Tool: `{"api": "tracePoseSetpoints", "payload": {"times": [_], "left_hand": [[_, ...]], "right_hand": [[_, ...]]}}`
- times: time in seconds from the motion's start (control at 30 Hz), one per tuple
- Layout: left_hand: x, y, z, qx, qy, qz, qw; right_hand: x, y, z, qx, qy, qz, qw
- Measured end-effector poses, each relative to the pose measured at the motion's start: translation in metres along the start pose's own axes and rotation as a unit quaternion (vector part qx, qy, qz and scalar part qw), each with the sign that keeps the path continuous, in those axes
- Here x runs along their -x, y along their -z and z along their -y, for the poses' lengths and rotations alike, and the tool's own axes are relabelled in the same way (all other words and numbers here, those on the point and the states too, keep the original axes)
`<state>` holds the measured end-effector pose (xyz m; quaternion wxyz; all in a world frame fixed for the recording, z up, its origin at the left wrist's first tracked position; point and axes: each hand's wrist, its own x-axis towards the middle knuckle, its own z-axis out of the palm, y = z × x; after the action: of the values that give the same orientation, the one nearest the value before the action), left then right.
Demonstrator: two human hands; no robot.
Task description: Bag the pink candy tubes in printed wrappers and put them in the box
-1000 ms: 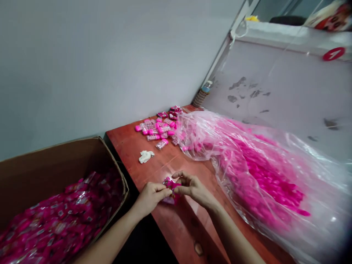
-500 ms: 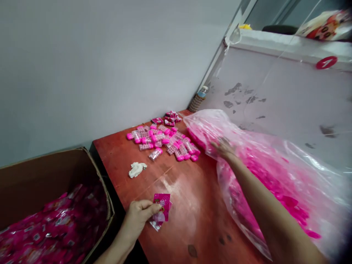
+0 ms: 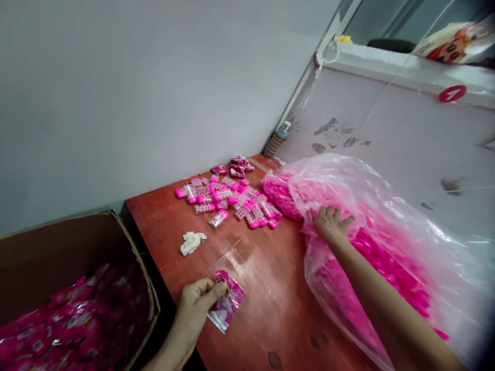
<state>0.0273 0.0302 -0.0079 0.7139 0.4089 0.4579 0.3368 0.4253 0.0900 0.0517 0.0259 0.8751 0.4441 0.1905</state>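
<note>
My left hand [image 3: 199,304] pinches a small pink printed sachet [image 3: 232,296] between thumb and fingers, over the near part of the red-brown table [image 3: 263,319]. My right hand [image 3: 331,224] lies with fingers spread on a large clear plastic bag [image 3: 386,206] full of bright pink pieces; it touches the film near the bag's left end. Further back, several clear tubes with pink caps [image 3: 222,195], holding small pale pink balls, lie in a loose pile. Behind them is a little heap of pink packets [image 3: 240,166].
An open cardboard box [image 3: 131,247] with many pink packets [image 3: 77,324] stands left of the table. A crumpled white scrap [image 3: 192,242] lies on the tabletop. A bottle in a woven holder [image 3: 275,145] stands in the back corner, against the wall.
My right hand has shifted slightly right and nearer, its fingers now spread on the bag, whose film has been pulled back from the left end. The sachet in my left hand has tilted.
</note>
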Motion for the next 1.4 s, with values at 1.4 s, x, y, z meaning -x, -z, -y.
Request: {"api": "tracePoseSetpoints", "payload": {"times": [1.4], "left_hand": [[0.032, 0.012, -0.006, 0.199, 0.026, -0.024, 0.979]], "right_hand": [[0.128, 0.053, 0.135, -0.368, 0.465, 0.047, 0.804]]}}
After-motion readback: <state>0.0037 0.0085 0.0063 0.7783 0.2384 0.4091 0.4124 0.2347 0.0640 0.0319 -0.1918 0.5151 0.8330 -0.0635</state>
